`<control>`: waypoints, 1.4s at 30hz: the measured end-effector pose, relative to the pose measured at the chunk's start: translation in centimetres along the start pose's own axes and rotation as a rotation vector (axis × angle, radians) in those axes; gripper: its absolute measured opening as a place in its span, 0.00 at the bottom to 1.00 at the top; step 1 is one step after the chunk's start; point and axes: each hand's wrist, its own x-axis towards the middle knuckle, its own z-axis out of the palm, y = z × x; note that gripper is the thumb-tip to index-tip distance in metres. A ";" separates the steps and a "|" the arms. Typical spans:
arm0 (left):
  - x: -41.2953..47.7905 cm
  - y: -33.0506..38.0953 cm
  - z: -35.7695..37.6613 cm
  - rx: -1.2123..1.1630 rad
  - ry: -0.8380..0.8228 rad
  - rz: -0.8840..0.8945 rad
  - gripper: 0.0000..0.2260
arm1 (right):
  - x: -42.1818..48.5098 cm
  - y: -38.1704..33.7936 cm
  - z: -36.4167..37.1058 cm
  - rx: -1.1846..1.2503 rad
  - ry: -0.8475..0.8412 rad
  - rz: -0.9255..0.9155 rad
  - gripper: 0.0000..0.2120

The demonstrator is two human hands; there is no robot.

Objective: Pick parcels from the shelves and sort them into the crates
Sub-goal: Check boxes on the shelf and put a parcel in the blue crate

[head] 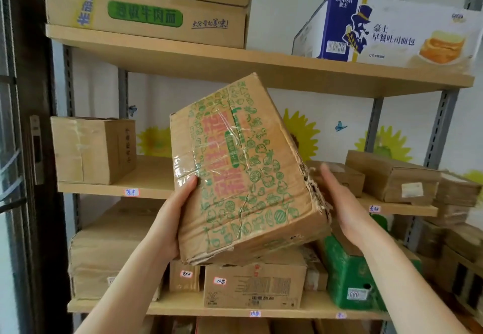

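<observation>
Left hand (173, 218) grips tilted parcel (243, 171), right hand (339, 203) beside.

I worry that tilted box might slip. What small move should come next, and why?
Probably bring the right hand against the torn right edge of the printed box. Only the left hand grips it, at its lower left, and it is tilted; the right hand is open, close beside it.

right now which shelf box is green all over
The green box on the lower shelf, below the right hand; others are brown or white.
</observation>
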 end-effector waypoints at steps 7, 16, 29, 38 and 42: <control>-0.5 -1.5 0.6 0.118 0.040 0.037 0.26 | -1.3 -2.8 0.4 -0.138 -0.080 -0.225 0.30; -0.8 0.9 2.7 0.530 0.226 0.252 0.42 | -0.6 1.7 -2.5 0.399 -0.032 0.020 0.19; -1.6 1.4 1.4 0.373 0.181 0.369 0.23 | 2.6 6.3 -1.0 0.411 0.160 0.028 0.12; -0.9 2.0 2.1 0.133 0.045 0.190 0.15 | 1.9 4.7 0.3 0.585 0.162 0.099 0.16; 1.7 2.2 4.1 0.190 0.110 0.115 0.23 | 1.7 4.3 0.2 0.603 0.092 0.084 0.19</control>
